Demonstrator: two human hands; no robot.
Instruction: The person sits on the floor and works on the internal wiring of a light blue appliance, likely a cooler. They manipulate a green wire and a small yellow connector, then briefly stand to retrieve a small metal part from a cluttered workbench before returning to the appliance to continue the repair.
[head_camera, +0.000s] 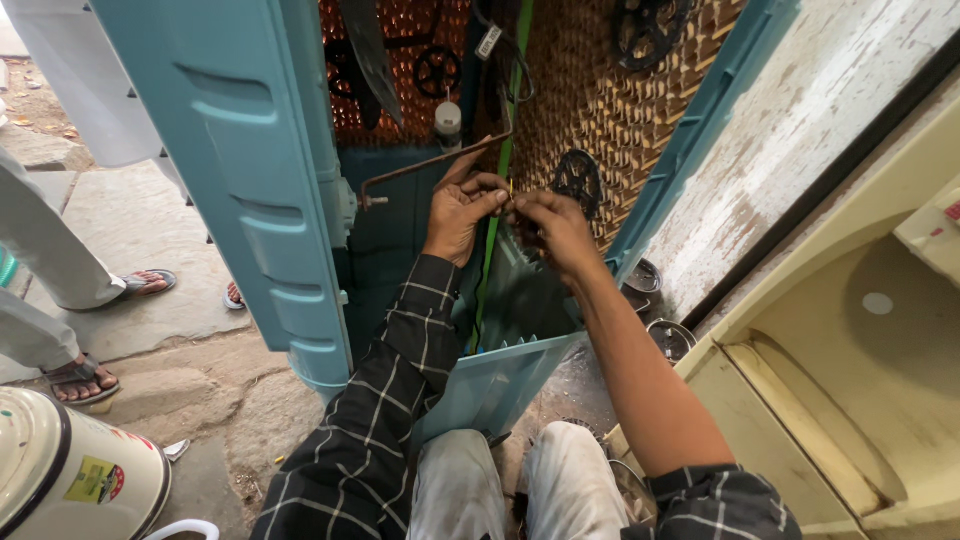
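Open cooler cabinet (260, 200) fills centre and upper frame. Inside it, pad wall (600, 100) at back, bent pipe (430, 163) crossing left of centre, upright strap (497, 200) beside it. Left hand (462, 205) and right hand (550, 228) meet at the strap, mid-frame. Drum (70, 470) lower left. Sandalled feet (90, 378) on floor at left edge. Tub (860, 380) lower right, wall (800, 130) above it.
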